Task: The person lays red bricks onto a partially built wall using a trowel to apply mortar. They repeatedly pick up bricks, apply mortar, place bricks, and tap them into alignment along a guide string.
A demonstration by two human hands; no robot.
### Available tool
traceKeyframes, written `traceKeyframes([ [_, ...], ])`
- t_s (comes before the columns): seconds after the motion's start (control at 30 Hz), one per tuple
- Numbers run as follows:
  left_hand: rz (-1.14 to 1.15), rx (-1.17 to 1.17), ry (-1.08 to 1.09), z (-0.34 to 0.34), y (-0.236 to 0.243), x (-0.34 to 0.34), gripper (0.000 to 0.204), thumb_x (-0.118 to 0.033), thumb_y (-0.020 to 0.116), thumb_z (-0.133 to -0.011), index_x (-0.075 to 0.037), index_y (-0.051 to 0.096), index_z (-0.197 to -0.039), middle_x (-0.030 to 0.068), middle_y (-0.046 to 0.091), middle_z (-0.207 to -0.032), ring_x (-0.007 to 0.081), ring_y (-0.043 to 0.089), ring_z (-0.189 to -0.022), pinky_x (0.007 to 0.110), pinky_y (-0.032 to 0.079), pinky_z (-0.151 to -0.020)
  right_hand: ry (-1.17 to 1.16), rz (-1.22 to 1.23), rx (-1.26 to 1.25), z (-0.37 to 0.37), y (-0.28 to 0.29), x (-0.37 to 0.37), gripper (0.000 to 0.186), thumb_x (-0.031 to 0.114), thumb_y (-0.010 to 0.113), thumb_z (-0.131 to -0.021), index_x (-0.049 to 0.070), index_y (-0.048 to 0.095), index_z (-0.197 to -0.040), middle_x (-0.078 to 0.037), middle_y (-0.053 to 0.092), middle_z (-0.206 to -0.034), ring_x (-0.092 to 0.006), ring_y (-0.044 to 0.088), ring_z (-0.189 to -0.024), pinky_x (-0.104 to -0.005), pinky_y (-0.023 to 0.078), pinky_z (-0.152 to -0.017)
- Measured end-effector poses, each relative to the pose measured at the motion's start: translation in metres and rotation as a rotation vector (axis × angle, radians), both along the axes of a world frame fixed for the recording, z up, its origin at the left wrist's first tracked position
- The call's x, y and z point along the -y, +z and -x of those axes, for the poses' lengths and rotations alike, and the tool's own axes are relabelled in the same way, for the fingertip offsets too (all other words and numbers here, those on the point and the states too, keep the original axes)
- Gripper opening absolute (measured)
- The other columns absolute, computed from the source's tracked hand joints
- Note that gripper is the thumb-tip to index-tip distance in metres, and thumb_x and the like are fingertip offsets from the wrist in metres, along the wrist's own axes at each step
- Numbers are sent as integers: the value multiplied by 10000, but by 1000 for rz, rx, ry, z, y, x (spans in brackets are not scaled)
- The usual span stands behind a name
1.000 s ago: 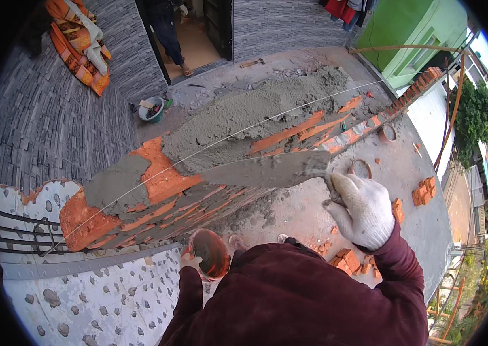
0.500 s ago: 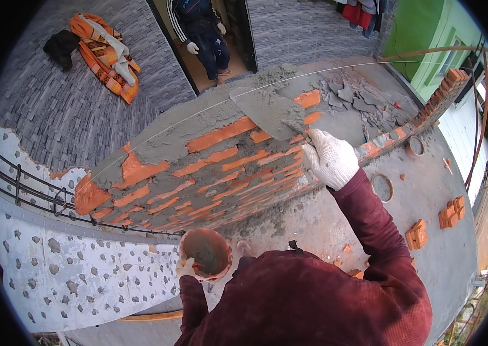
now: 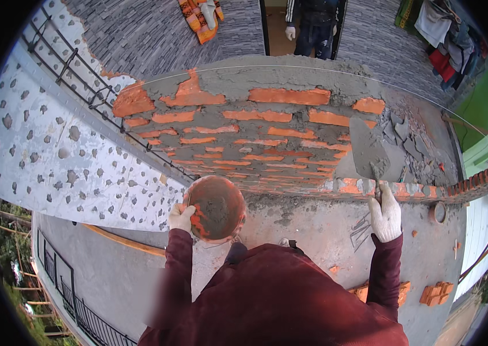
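Note:
My left hand (image 3: 182, 219), in a white knit glove, grips the rim of an orange-red bucket (image 3: 243, 218) with grey mortar (image 3: 218, 210) inside. In my gloved right hand (image 3: 386, 216) is the handle of a trowel (image 3: 367, 151). Its mortar-smeared blade points up and away, beside the right end of a brick wall (image 3: 258, 116); whether it touches the bricks I cannot tell. Wet mortar (image 3: 301, 74) covers the wall's top, and grey joints run between the orange bricks. A thin white string (image 3: 244, 67) stretches along the top.
Steel reinforcing bars (image 3: 66, 66) run down beside the wall's left end. Several bricks (image 3: 436, 294) lie stacked on the floor at right. Beyond the wall, a person (image 3: 313, 26) stands in a doorway, and broken mortar slabs (image 3: 408, 135) lie at right. A railing (image 3: 80, 294) is at lower left.
My view has turned to the right. The trowel has come off the mortar on the wall's top and down to its right end. My left hand still holds the bucket.

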State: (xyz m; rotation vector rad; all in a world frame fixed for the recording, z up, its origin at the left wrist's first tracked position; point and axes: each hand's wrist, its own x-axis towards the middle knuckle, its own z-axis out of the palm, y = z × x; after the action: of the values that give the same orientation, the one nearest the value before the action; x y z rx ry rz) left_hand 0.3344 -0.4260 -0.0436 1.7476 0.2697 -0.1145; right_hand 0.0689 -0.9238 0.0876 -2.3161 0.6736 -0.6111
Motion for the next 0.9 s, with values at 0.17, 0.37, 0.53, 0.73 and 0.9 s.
traceKeyframes([
  [0.17,-194,81,-161,-27,37,-23,237,-210,785,-841,-40,621,-862,-3,616,-803,106,547,-723,296,491,-672,622,240,-189,-70,-20,-93,374,125,693,-849,23,575,-1189,-229,654,-1019,-431,689,-900,-482,570,-708],
  [0.37,-336,168,-433,-51,129,-27,304,-295,783,-862,-65,585,-842,-31,577,-823,74,512,-775,264,455,-698,757,820,-243,-184,-4,-202,380,91,682,-822,-34,569,-1162,-167,625,-1030,-323,688,-940,-415,604,-728],
  [0.53,-450,213,-608,-69,162,-46,361,-364,773,-831,-40,617,-856,42,643,-794,138,596,-759,323,495,-693,839,865,-477,-238,5,-276,552,64,688,-853,-99,498,-1345,-227,679,-1073,-351,733,-922,-418,611,-688],
  [0.73,-357,181,-619,-85,179,-54,300,-269,780,-811,-65,560,-795,-23,529,-727,97,487,-704,303,440,-650,1135,669,-826,-230,7,-317,509,26,719,-747,-145,553,-1197,-260,732,-870,-380,763,-856,-460,605,-678],
  [0.9,-201,123,-641,-105,156,-120,269,-241,811,-837,-87,591,-817,-42,587,-789,69,529,-744,277,453,-668,1195,552,-650,-225,12,-326,447,16,656,-806,-153,505,-1191,-265,700,-881,-398,742,-811,-452,596,-652],
])
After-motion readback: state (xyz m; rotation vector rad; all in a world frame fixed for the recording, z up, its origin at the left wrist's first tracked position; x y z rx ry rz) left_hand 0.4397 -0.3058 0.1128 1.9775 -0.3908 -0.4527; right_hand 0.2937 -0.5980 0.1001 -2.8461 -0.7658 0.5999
